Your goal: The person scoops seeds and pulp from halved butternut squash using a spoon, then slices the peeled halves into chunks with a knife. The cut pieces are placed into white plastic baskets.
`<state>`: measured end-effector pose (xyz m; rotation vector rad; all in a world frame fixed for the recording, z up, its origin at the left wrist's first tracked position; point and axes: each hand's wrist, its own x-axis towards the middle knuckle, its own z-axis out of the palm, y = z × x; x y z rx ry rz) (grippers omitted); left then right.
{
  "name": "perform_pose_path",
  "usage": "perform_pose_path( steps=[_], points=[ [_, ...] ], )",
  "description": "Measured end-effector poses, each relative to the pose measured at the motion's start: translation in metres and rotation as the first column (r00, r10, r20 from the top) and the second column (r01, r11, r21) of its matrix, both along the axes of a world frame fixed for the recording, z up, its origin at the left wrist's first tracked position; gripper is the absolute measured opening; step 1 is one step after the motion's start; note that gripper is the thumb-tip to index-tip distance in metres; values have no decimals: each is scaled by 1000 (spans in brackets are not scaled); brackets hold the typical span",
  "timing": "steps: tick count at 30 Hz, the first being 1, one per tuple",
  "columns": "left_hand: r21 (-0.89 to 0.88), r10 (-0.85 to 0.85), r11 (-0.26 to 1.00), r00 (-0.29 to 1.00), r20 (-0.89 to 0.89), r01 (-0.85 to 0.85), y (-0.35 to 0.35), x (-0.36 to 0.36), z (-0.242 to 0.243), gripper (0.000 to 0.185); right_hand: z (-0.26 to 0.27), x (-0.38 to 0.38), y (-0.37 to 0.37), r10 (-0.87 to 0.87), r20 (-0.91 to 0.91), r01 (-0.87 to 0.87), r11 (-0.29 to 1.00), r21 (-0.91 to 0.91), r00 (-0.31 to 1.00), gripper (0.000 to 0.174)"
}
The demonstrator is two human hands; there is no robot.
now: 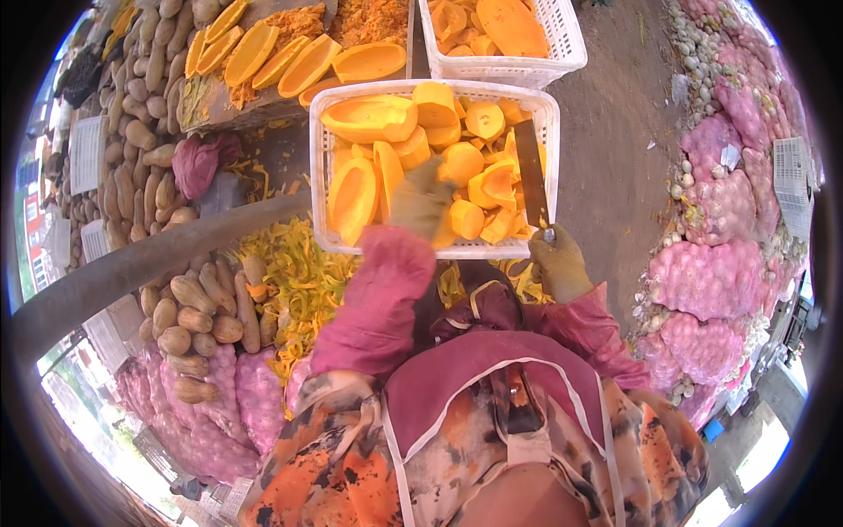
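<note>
My right hand (560, 263), in a yellowish work glove, grips the handle of a knife with a long, broad dark blade (531, 168). The blade points away from me, over the right side of a white plastic crate (435, 251). Peeled orange squash pieces fill this crate: hollowed halves (353, 191), round chunks (466, 219) and smaller cut bits. My left hand (421, 197), gloved too and blurred by motion, is over the pieces near the crate's middle. Its fingers are unclear, and I cannot tell whether it holds a piece.
A second white crate (507, 69) of squash stands beyond. Hollowed halves (309, 66) and scraped pulp (372, 23) lie on a board at the upper left. Peelings (296, 283), whole squashes (197, 309) and a curved bar (158, 230) are left; pink net sacks (708, 280) line the right.
</note>
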<state>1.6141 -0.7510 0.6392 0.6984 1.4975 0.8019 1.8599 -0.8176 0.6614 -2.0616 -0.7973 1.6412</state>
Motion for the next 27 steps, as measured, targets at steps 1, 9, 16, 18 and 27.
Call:
perform_pose_path(
  steps=[1,9,16,18,27],
  points=[
    [65,166,985,983,-81,-161,12,-26,-2,47,5,-2,-2,-59,-127,67,996,61,990,19],
    [-409,-744,562,224,-630,719,72,-156,-21,35,45,-34,-18,-40,-65,43,998,37,997,19],
    [-446,-734,499,89,-674,743,42,-205,24,18,58,-47,-37,-61,-71,67,994,84,996,19],
    [-490,-733,601,190,-654,631,27,-223,39,32,64,-54,-41,-79,-94,89,991,104,992,20],
    [-723,-897,334,-31,-441,605,19,-229,73,50,90,-102,-65,23,36,-27,992,122,999,23]
  ],
)
